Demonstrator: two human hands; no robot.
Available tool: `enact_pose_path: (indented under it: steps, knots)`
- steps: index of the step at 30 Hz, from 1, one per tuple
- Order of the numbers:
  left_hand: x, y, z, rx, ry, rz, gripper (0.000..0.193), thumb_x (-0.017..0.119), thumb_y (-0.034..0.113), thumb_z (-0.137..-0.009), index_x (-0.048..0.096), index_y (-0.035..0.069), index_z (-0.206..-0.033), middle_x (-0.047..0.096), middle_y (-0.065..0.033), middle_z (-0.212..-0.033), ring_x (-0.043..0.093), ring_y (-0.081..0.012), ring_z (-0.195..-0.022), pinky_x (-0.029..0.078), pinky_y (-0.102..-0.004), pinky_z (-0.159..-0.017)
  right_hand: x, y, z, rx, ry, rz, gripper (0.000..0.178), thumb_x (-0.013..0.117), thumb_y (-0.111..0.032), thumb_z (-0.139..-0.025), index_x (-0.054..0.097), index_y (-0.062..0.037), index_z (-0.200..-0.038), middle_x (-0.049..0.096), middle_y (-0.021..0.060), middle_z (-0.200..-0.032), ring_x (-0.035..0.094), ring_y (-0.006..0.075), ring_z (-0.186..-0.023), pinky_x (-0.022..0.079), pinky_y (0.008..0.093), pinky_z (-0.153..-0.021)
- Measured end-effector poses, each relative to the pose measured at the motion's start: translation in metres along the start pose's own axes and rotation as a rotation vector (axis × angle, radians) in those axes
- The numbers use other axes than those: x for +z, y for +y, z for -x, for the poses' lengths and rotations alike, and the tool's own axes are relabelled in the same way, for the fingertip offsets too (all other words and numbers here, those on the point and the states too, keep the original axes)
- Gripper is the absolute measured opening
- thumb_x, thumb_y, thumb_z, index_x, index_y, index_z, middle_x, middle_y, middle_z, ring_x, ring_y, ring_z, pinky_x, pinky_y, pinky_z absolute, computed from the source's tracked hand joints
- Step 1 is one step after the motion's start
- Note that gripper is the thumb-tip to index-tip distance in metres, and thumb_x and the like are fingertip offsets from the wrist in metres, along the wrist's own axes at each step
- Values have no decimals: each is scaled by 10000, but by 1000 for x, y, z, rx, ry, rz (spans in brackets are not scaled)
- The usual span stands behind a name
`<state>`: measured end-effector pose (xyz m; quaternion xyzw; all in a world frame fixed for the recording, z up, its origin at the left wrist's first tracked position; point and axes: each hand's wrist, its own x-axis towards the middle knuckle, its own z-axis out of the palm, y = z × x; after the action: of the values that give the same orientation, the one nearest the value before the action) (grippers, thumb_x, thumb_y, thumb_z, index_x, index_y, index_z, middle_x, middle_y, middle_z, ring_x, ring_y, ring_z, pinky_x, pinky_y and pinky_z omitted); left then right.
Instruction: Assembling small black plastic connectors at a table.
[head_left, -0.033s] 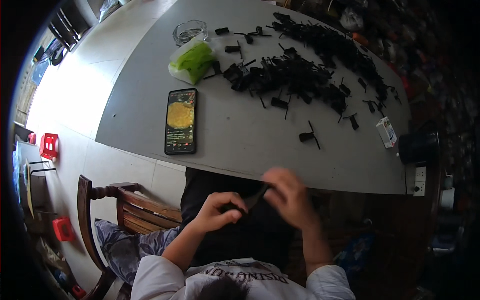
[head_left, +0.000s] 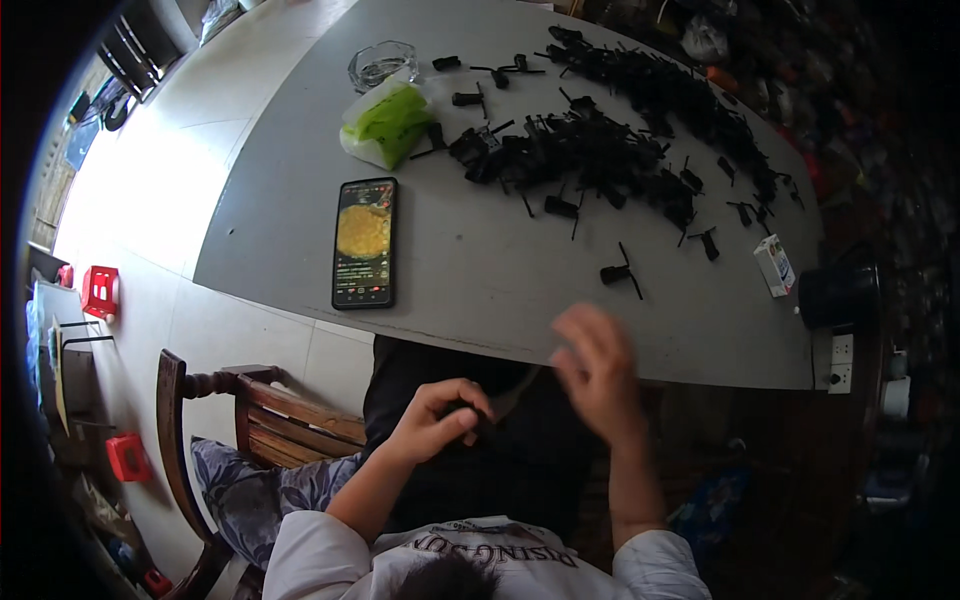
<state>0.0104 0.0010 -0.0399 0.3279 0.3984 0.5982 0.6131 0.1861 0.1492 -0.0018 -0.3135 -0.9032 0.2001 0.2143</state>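
Over my lap, my left hand [head_left: 440, 415] pinches a small black clip part [head_left: 500, 405]; my blurred right hand [head_left: 597, 365] hovers open beside it, seemingly mid-assembly. Next likely needs precise fitting. Beyond, phone [head_left: 364, 243], then a pile of black parts [head_left: 610, 140] on the grey table [head_left: 470, 290].

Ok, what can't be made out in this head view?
- Right hand: motion-blurred, so its grip is unclear.
- Small black part in the left hand: dark against the lap, shape unreadable.
- Heap of black plastic clips: too small to tell apart.
- Black round container: lost in the dark rim.

Phone [head_left: 364, 243] on table [head_left: 480, 280], left of clips [head_left: 600, 160], prob.
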Motion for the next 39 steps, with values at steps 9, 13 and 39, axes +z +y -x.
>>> enact_pose_path:
  steps: [9,13,39]
  knots:
    - [6,-37,-4,-123,79,542,216,535,259,-866,535,55,-793,488,-75,-718,503,-171,-605,413,-250,-518,16,55,-7,245,60,403,285,551,-10,-821,551,-32,-1105,541,137,-1096,514,299,-1026,443,375,-847]
    - [14,-29,-10,19,143,56,121,658,99,-790,579,56,-872,554,-47,-737,554,-139,-675,445,-267,-576,20,24,4,131,-92,97,257,570,5,-795,558,-11,-1051,580,119,-925,570,287,-860,474,364,-740]
    - [19,10,-8,338,-35,-447,236,720,133,-731,681,24,-936,625,-73,-713,580,-174,-622,424,-255,-561,42,-18,57,256,-307,-1597,406,776,-218,-697,553,-32,-982,526,33,-975,489,112,-913,372,249,-834]
